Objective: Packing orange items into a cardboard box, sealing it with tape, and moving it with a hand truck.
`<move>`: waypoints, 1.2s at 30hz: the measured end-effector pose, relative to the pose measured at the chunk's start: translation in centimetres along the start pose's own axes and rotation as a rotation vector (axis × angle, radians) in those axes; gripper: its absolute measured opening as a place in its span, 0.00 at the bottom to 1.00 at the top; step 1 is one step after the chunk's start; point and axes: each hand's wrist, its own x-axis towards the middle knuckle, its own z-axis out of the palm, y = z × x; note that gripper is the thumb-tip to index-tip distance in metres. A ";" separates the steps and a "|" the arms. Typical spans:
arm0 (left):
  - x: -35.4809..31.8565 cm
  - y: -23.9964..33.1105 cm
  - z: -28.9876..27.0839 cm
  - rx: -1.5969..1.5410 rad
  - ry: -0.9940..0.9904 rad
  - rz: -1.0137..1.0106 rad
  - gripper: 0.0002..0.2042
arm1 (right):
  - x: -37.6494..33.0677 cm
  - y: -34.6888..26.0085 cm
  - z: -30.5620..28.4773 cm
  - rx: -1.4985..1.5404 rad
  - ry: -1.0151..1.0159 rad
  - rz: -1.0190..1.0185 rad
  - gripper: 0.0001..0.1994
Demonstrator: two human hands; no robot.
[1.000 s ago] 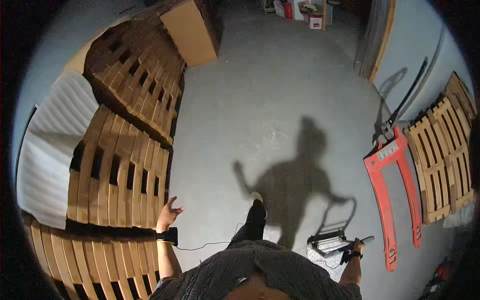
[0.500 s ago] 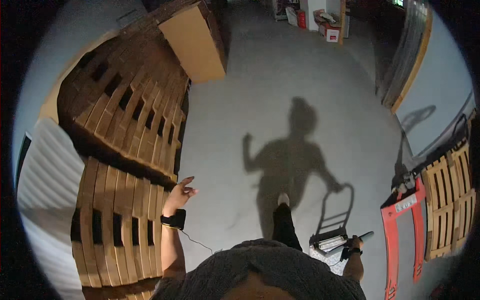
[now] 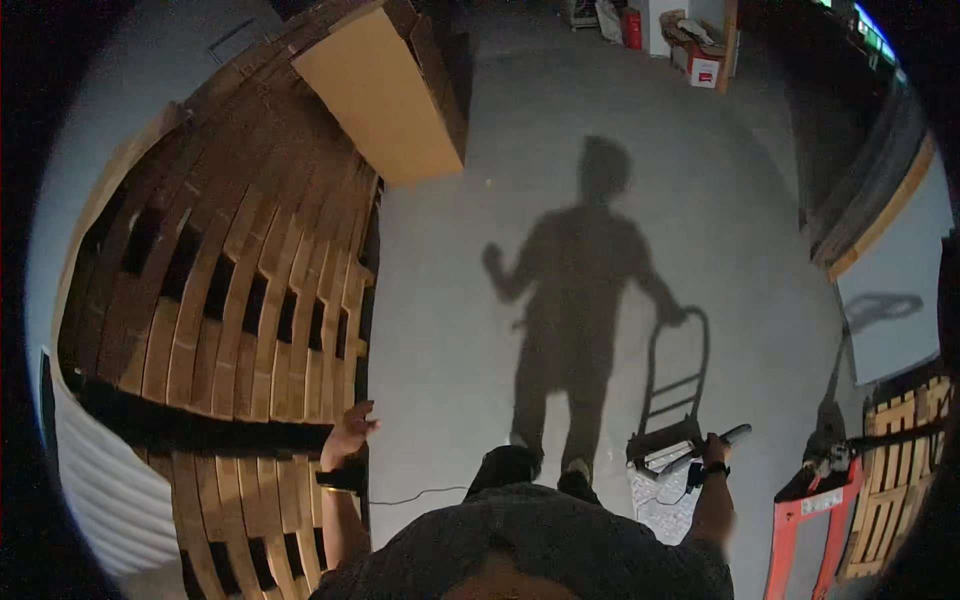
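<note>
My left hand hangs free beside the stacked wooden pallets, its fingers loosely bent and apart with nothing in them. At my right side, my right hand is wrapped round the dark handle of a hand truck. Below that handle shows a pale, shiny load or surface, partly hidden by my arm and body. My shadow on the floor ahead includes the truck's looped frame with its crossbars. A thin cord runs from near my left wrist toward my body.
A tall cardboard box stands at the far end of the pallets. To the right are a red pallet jack and an upright pallet. White corrugated sheeting lies at left. Farther ahead are an open carton and a red container.
I have stepped forward: the pallets, cardboard box and pallet jack sit lower in view. My right hand keeps its hold on the handle. My left hand has dropped slightly.
</note>
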 end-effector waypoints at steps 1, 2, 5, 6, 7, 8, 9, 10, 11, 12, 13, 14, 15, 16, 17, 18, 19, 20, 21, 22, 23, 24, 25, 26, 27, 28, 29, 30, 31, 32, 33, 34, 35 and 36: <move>1.6 -2.4 -2.9 -0.062 0.010 -0.282 0.22 | 2.7 -3.1 3.1 -0.046 -0.011 -0.014 0.11; 3.3 -3.8 -5.1 -0.660 -0.187 -0.335 0.22 | 5.2 -5.9 5.6 -0.095 -0.007 -0.022 0.11; 10.4 -1.9 -5.2 -0.212 0.013 -0.200 0.22 | 10.6 -12.7 9.5 0.250 -0.006 -0.010 0.12; 11.9 -3.4 -6.9 -0.206 0.072 -0.100 0.22 | 12.3 -16.0 12.0 0.247 -0.017 -0.009 0.12; 14.2 -4.0 -8.7 -0.200 0.096 -0.055 0.22 | 13.4 -19.2 14.7 0.301 0.000 0.098 0.13; 16.3 -4.5 -10.5 -0.197 0.123 -0.009 0.22 | 14.3 -22.7 17.3 0.350 0.010 0.203 0.14; 18.8 -4.4 -12.2 -0.277 0.140 -0.098 0.22 | 15.4 -26.2 20.3 0.344 -0.004 0.201 0.14; 21.2 -4.2 -14.0 -0.355 0.160 -0.187 0.22 | 16.3 -29.7 23.6 0.293 0.033 0.198 0.13; 23.8 -4.0 -15.7 -0.355 0.167 -0.197 0.22 | 17.4 -32.3 25.8 0.264 0.048 0.201 0.13; 26.1 -3.6 -17.5 -0.379 0.130 -0.112 0.23 | 19.0 -34.3 28.2 0.236 0.060 0.200 0.13; 29.6 -2.9 -19.2 -0.413 0.068 -0.014 0.23 | 22.2 -34.3 29.6 0.189 0.027 0.127 0.12; 34.4 0.3 -18.6 -0.220 0.069 0.065 0.23 | 25.7 -33.4 29.9 0.133 0.020 0.062 0.11; 37.8 4.1 -18.7 -0.005 0.109 0.119 0.22 | 28.3 -33.8 31.9 0.090 -0.018 -0.005 0.10; 39.8 5.9 -20.2 -0.333 0.135 -0.213 0.21 | 30.3 -35.1 35.4 0.063 -0.050 -0.013 0.11; 41.6 5.6 -21.3 -0.312 0.154 -0.121 0.21 | 32.4 -36.4 38.6 0.041 -0.064 -0.021 0.11; 43.9 5.3 -22.2 -0.297 0.158 -0.026 0.21 | 35.0 -37.4 41.2 0.017 -0.062 -0.036 0.12; 46.8 4.3 -23.3 -0.293 0.156 -0.007 0.21 | 37.9 -37.6 43.3 -0.011 -0.035 -0.055 0.13; 50.6 3.1 -24.8 -0.574 0.040 -0.036 0.23 | 41.6 -37.9 44.2 -0.067 0.018 -0.095 0.13; 55.6 0.0 -25.6 -0.892 -0.101 -0.068 0.25 | 46.9 -38.2 42.3 -0.142 0.162 -0.183 0.14; 58.5 0.3 -26.4 -0.852 -0.109 -0.077 0.25 | 48.3 -39.7 44.8 -0.237 0.097 -0.204 0.16; 60.0 0.9 -27.4 -0.688 -0.044 -0.130 0.26 | 48.5 -42.3 49.5 -0.238 0.039 -0.099 0.17; 61.2 2.1 -28.2 -0.515 0.011 -0.167 0.26 | 48.9 -46.4 52.7 -0.235 0.003 -0.010 0.17; 61.9 3.5 -29.0 -0.415 0.051 -0.217 0.26 | 49.2 -51.0 56.2 -0.238 -0.047 0.073 0.18; 66.0 2.8 -29.1 -0.399 0.006 -0.214 0.27 | 52.5 -50.8 55.2 -0.265 -0.011 -0.042 0.20; 67.6 3.2 -29.7 -0.358 0.011 -0.243 0.27 | 53.7 -53.7 58.1 -0.050 -0.068 0.054 0.21; 69.3 3.4 -30.3 -0.335 0.008 -0.268 0.27 | 54.8 -56.7 60.1 0.163 -0.090 0.158 0.22; 71.1 3.7 -30.9 -0.315 0.000 -0.294 0.28 | 55.8 -58.9 62.6 0.146 -0.108 0.129 0.21; 73.6 3.9 -31.5 -0.301 -0.029 -0.306 0.28 | 56.5 -60.3 64.5 0.080 -0.107 0.068 0.20; 76.2 3.9 -32.2 -0.286 -0.053 -0.313 0.28 | 57.6 -62.1 66.8 0.009 -0.109 0.004 0.20; 77.4 3.9 -32.8 -0.275 -0.056 -0.329 0.29 | 58.2 -64.0 69.8 -0.063 -0.136 -0.081 0.19; 78.4 3.8 -33.6 -0.266 -0.057 -0.344 0.29 | 58.6 -66.2 73.0 -0.118 -0.163 -0.163 0.18; 77.1 3.7 -34.2 -0.265 -0.021 -0.382 0.29 | 58.7 -69.7 77.8 -0.172 -0.229 -0.264 0.17; 79.0 3.6 -34.8 -0.249 -0.046 -0.384 0.30 | 58.7 -71.3 80.2 -0.226 -0.233 -0.363 0.16; 80.7 3.2 -35.5 -0.239 -0.076 -0.386 0.30 | 58.8 -72.7 82.6 -0.282 -0.227 -0.479 0.16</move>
